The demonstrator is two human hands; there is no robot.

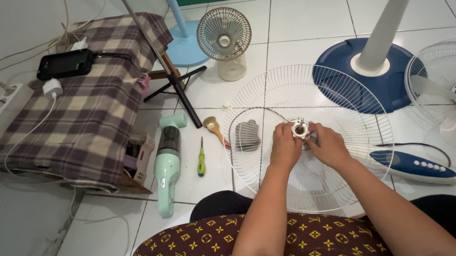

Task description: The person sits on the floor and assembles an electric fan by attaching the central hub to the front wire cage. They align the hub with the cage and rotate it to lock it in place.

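The fan motor hub (300, 128) is a small, round, whitish part with a dark central opening, located at the centre of a circular white wire fan guard (269, 92) that lies flat on the glossy white tiled floor (306, 15). The hub's opening faces up toward the camera; its long axis cannot be determined. The left hand (285, 146) and right hand (328, 144) close on the hub from opposite sides, fingers curled narrowly around its rim, with a green-handled screwdriver (201, 157) lying well apart to the left.
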